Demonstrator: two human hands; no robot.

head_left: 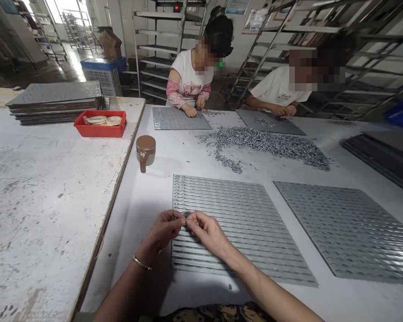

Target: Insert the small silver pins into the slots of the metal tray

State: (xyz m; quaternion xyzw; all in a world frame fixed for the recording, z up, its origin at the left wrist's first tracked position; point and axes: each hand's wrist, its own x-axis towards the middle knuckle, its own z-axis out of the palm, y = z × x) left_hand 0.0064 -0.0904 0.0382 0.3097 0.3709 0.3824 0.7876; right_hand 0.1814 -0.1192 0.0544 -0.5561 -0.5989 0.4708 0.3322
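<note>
Small metal pcs [172,218], lower ctr of frame, are in L hand [165,229], its grip clamped on them. R hand [208,230] has fingertips pinched tog., meeting L's; can't tell what's btwn. Under both: ridged panel [237,223] on white counter [147,192]. 2nd panel [345,228] lower right; heap of loose pcs [272,145] upper ctr-right; brown mug [146,150] left of ctr.

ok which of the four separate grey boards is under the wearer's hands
The near left board: left hand and right hand meet above its left side. Neither is over the near right board, far left board or far right board.
</note>
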